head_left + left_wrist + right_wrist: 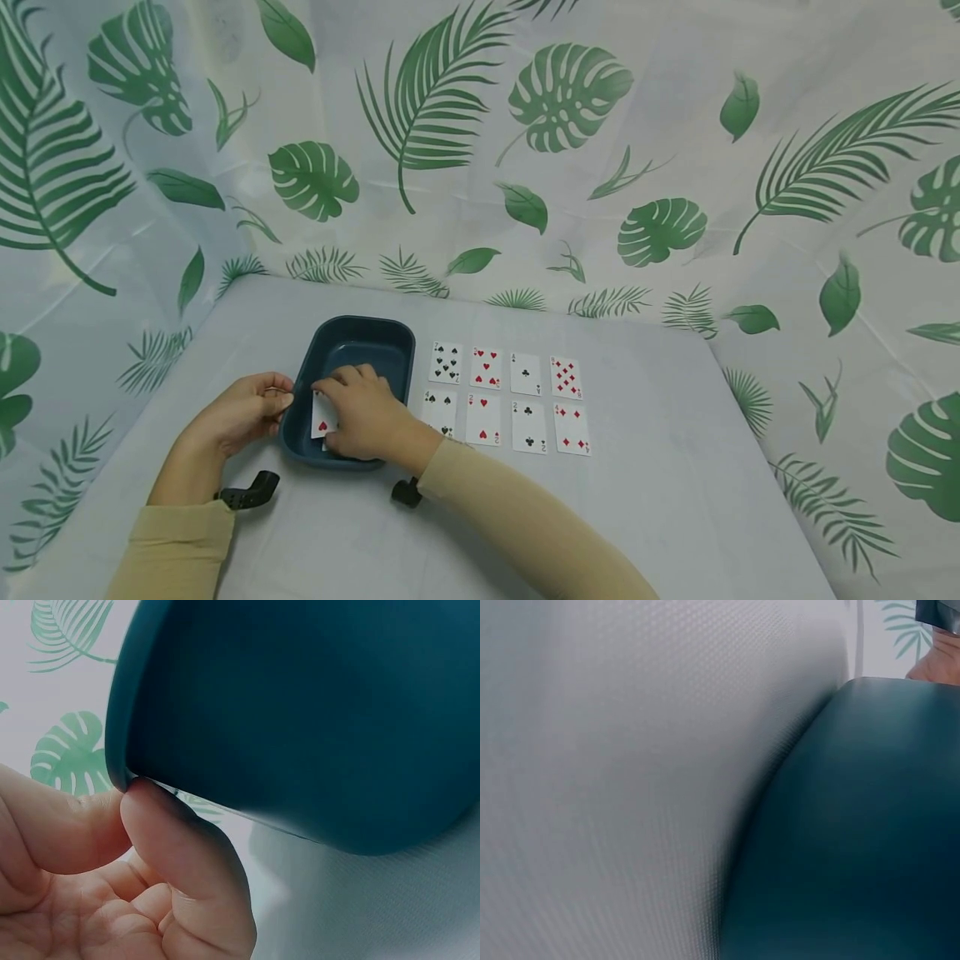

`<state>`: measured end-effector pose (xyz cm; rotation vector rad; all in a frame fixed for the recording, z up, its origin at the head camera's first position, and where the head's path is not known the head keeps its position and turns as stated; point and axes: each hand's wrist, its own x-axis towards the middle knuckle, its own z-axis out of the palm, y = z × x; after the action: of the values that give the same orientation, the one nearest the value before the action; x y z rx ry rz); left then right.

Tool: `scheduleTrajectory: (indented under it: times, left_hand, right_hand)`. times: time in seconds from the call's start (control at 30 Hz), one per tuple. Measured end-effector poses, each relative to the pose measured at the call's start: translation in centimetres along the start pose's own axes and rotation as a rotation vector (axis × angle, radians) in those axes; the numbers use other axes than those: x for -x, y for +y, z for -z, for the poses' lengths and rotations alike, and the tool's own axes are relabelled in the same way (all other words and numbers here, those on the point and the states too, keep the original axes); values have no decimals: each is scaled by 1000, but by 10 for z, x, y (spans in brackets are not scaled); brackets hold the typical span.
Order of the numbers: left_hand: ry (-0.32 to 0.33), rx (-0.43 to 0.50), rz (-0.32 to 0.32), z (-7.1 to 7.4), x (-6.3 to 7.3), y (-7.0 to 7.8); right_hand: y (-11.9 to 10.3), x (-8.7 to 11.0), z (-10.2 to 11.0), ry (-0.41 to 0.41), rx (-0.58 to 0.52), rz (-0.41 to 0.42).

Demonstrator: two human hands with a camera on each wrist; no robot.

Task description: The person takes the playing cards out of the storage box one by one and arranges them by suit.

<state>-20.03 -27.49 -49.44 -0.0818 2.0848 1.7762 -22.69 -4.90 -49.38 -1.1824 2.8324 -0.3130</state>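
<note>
A dark blue rectangular tray [408, 367] stands on the left part of the table. With thumb and index finger my left hand [243, 408] pinches the tray's left rim; the left wrist view shows these fingers [184, 847] at the edge. Inside the tray, my right hand [367, 412] holds a white playing card [323, 417] with a red heart showing, its fingers at the top edge and thumb near the bottom. A sliver of another card shows below it. The palm hides the rest. In the right wrist view only the tray's outer wall [840, 825] and part of the left hand appear.
Right of the tray, several face-up playing cards lie in two rows, among them a seven of spades [447, 363], an ace of clubs [525, 374] and a four of diamonds [572, 429]. My right forearm crosses the front of the white table [675, 467]. Leaf-patterned cloth [480, 125] hangs behind.
</note>
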Motion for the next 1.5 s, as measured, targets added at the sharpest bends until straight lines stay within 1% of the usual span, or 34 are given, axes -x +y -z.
scheduleTrajectory:
  times: [0.17,0.33,0.53,0.87,1.1,1.4,1.5]
  left_hand:
    - [-5,0,-2,0,-1,-1]
    - [-5,-9,-6,1,-1,-1]
    - [0,-24,3,1,-2,-2]
    - [-4,-36,7,2,-4,-1]
    - [-7,-38,7,2,-4,0]
    - [-2,-25,26,3,-5,-2]
    - [-7,-23,19,4,-5,-1]
  right_hand:
    - [2,-1,1,32,-50,11]
    - [4,-1,1,37,-85,14]
    - [4,0,5,52,-125,12]
    - [4,1,12,75,-173,-20]
    - [3,7,18,107,-209,-18]
    - [7,21,23,120,-330,-50]
    - [10,27,25,126,-376,-66]
